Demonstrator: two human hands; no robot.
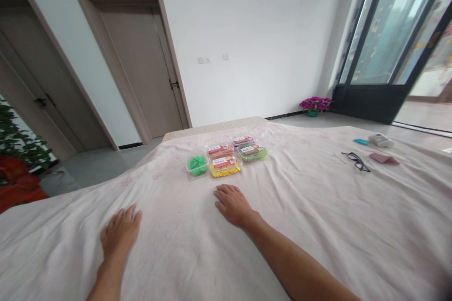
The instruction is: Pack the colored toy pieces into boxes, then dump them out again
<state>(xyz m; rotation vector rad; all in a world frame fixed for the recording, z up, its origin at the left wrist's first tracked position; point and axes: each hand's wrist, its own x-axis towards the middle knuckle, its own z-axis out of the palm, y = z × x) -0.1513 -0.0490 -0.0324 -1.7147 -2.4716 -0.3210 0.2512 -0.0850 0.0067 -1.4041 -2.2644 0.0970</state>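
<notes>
On the pale sheet [169,240], my left hand [121,230] lies palm down with fingers apart, holding nothing. My right hand [233,204] rests on the sheet too, fingers stretched forward, empty and just short of a clear plastic box of yellow pieces [226,166]. Left of that box stands a clear box of bright green pieces [197,165], which shows no label. Behind the yellow one sits a labelled box of orange-pink pieces [219,151]. A box of light green pieces [253,152] and a purplish box [243,140] stand to the right.
Black-framed glasses [356,162], a pink cloth or pouch [384,158], a white packet [380,140] and a small blue item [361,141] lie at the right. Purple flowers in a pot [315,105] stand on the floor by the glass door [381,33].
</notes>
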